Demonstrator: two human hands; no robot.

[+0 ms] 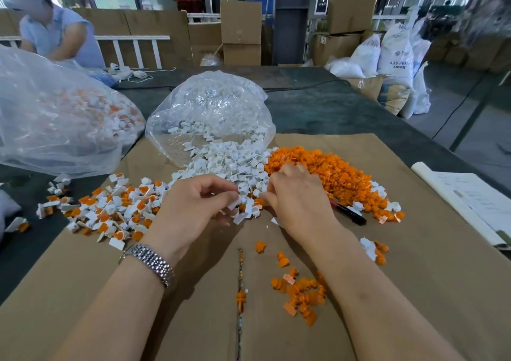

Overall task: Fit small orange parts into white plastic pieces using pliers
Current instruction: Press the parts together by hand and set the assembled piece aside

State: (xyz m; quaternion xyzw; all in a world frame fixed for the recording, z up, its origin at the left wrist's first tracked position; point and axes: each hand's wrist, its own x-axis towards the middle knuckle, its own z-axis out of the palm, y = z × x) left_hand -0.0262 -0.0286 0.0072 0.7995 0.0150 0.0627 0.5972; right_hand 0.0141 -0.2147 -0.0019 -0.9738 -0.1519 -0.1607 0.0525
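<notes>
White plastic piece (234,203) pinched in left hand (193,208), orange parts (326,172) beyond right hand (297,197)

Crowded far half of a flat brown cardboard sheet (414,277), open near half.

Heaps of small white plastic pieces (226,161) and small orange plastic parts (331,172) block the far side, with clear plastic bags (213,111) behind; scattered orange bits (301,294) dot the near middle; bare cardboard lies near left and right.

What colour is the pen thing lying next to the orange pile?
Black with a red tip, seen in the head view, beside the right hand.
</notes>
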